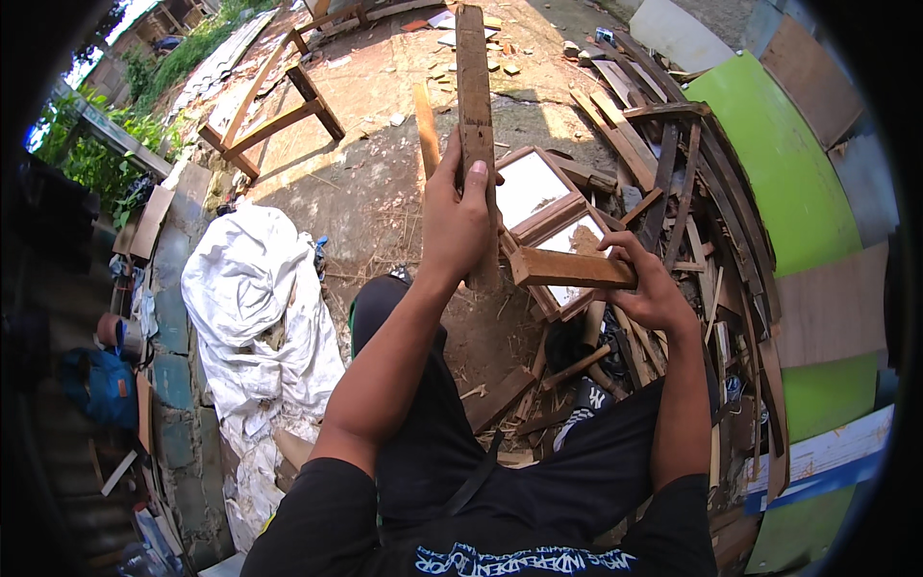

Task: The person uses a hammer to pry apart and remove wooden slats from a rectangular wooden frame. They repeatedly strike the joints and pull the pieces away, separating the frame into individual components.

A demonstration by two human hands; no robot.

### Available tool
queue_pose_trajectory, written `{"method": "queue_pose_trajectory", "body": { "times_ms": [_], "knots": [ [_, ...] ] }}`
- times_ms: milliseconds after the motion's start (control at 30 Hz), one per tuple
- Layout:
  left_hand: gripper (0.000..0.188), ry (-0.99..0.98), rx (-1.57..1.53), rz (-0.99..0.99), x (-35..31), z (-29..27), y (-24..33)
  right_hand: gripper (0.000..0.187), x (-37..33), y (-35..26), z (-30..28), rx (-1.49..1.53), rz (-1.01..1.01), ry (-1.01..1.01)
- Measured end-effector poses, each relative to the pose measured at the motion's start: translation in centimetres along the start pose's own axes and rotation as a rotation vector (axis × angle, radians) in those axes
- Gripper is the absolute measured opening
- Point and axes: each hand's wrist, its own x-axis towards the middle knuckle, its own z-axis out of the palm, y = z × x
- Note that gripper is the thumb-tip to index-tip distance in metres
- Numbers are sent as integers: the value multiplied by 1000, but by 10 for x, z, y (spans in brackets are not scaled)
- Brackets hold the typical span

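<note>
My left hand (460,216) is closed around a long, rough wooden plank (475,82), its thumb lying along the near face. The plank stands nearly upright in front of me. To the right, my right hand (656,293) grips the end of a shorter wooden bar (567,268), which lies crosswise. The bar's left end comes close to the plank's lower part; whether the two are joined I cannot tell. Behind my left hand a lighter wooden strip (426,125) sticks up, its lower end hidden.
A white-panelled brown wooden frame (540,219) lies beyond the bar. Scrap wood (673,183) is heaped along the right, beside green panels (774,163). A crumpled white sheet (255,279) lies at left, near a block wall (173,351). Farther off stands a wooden frame (274,123).
</note>
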Motion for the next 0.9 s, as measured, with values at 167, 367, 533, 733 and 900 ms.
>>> {"method": "queue_pose_trajectory", "body": {
  "times_ms": [167, 367, 533, 733, 900],
  "knots": [
    [53, 18, 43, 40, 1, -3, 0, 33, -5, 6, -8, -23, 93, -168],
    [55, 25, 61, 62, 6, -10, -8, 39, -6, 7, -6, 168, 31, -185],
    [55, 14, 28, 9, -3, -2, 6, 37, -5, 7, -8, 180, 60, -229],
    [56, -21, 58, 38, -4, -1, 0, 34, -4, 6, -8, 205, 64, -246],
    [57, -13, 69, 37, -5, 0, 0, 33, -3, 3, -11, 189, 68, -257]
  ]
}}
